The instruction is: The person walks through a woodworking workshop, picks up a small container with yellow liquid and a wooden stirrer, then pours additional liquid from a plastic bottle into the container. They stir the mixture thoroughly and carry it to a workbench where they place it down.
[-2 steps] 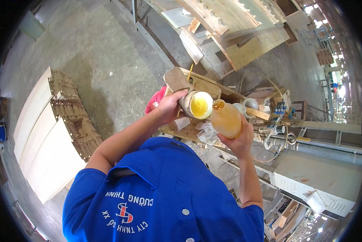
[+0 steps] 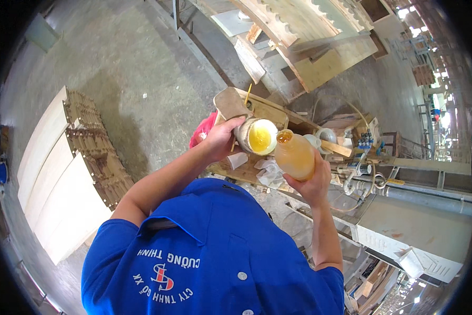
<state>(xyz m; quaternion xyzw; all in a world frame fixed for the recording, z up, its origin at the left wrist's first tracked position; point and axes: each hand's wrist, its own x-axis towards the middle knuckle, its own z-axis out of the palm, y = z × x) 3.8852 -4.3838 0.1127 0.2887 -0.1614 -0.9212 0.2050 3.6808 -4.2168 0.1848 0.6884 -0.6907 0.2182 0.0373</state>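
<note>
My left hand (image 2: 221,139) is wrapped round a round cup (image 2: 241,137) with a stained outside and a pale inner wall. Thick yellow stuff (image 2: 260,139) lies in its bottom. Close by on the right, my right hand (image 2: 315,180) grips a cloudy plastic bottle (image 2: 294,158) of amber tint. The bottle is uncapped and leans so that its brown-crusted mouth is beside the cup's rim. No stream between bottle and cup can be made out. Parts of the fingers of both hands are hidden behind what they hold.
Below the hands stands a wooden bench (image 2: 222,167) with crumpled white plastic (image 2: 270,174), a metal can (image 2: 328,134) and a yellow stick (image 2: 248,93). A red bag (image 2: 203,130) hangs at its left. Stacked curved boards (image 2: 62,178) stand left; a grey machine (image 2: 414,226) is at right.
The bottle's mouth has shifted very slightly up and to the left, toward the cup. Both hands keep their grips.
</note>
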